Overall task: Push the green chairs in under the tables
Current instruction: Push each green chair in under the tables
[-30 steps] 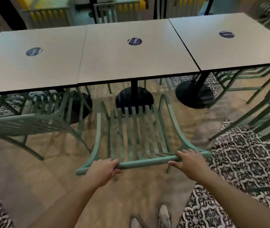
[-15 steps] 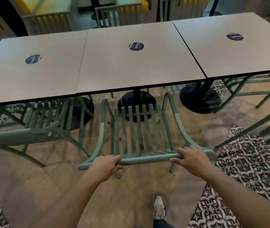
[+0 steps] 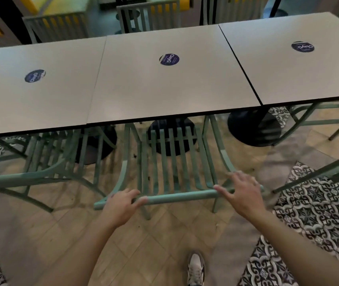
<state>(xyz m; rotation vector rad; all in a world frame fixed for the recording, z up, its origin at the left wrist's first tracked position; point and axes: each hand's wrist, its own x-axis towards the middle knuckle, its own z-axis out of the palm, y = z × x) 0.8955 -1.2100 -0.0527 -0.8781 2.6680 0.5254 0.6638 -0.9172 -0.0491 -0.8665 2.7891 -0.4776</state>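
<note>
A: Where is the green chair (image 3: 172,162)?

B: Directly in front of the person, its seat front already under the edge of the middle desk (image 3: 170,87), its back rail nearest the camera.

A: And the hands?

B: The left hand (image 3: 121,206) curls around the rail. The right hand (image 3: 242,196) rests on it with fingers spread flat, not gripping.

A: How should the push go?

B: Probably evenly from both ends, so the chair runs straight towards the black pedestal base (image 3: 171,135).
</note>
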